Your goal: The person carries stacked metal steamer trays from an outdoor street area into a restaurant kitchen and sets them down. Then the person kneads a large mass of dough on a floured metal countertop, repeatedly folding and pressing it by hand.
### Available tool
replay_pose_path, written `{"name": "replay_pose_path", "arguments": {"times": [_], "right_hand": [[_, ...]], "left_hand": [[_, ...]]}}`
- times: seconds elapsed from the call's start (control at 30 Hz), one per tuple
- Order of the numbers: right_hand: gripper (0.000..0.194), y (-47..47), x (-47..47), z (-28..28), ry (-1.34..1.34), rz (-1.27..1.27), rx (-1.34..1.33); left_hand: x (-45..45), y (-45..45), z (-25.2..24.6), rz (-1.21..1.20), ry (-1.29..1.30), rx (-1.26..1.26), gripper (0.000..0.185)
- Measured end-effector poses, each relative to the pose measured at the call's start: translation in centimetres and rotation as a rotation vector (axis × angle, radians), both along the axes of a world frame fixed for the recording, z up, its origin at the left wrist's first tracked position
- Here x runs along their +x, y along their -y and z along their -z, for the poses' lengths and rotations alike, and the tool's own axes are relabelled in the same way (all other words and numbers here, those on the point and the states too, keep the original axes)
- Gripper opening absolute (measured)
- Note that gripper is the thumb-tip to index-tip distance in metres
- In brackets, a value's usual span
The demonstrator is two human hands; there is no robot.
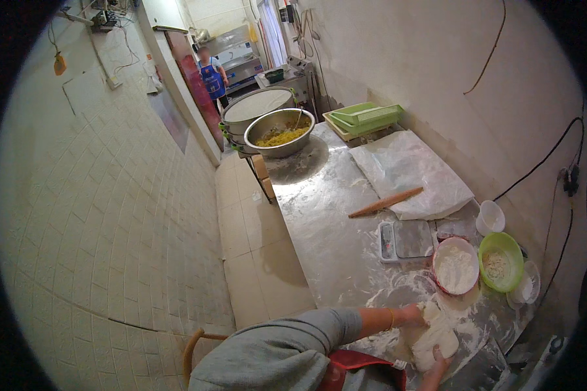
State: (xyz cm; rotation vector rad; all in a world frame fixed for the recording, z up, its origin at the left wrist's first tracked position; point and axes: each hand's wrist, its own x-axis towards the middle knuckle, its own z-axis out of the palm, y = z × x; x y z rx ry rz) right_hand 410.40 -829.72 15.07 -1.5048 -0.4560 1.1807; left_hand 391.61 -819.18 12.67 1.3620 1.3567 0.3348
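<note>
A large soft piece of white dough (435,342) lies on the flour-dusted steel table (318,215). My left hand (413,315), below a grey sleeve and a thin yellow bracelet, grips the dough's far-left end, its fingertips partly hidden. At the near end, my right hand (438,365) holds the dough with the thumb on top; its other fingers are out of sight. Just beyond the dough stands a red-rimmed bowl of flour (455,266). Beside that is a green bowl (501,261) with a pale crumbly substance inside.
A digital scale (406,240), a wooden rolling pin (385,202) and a white plastic sheet (416,171) lie on the table. Farther off are green plastic baskets (367,117), a steel basin of yellow filling (280,132) and a large steamer (259,105). A person (213,78) stands in the background.
</note>
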Motion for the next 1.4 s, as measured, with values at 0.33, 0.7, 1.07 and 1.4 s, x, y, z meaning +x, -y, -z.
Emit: {"name": "replay_pose_path", "arguments": {"times": [0.33,0.7,1.07,1.4], "right_hand": [[0.063,0.2,-0.7,-2.9,-0.156,0.034,0.023],[0.071,1.1,3.2,-15.4,0.108,0.142,0.233],[0.059,8.1,16.4,-37.3,0.487,0.284,0.456],[0.062,14.0,46.7,-36.4,0.889,0.583,0.11]], "left_hand": [[-0.4,1.1,-2.1,-0.222,0.467,-0.231,0.049],[3.7,0.1,-10.2,0.51,0.04,0.755,0.037],[18.2,6.1,-32.6,0.201,0.967,0.087,0.053],[31.3,3.6,-29.2,0.488,1.028,0.077,0.061]]}}
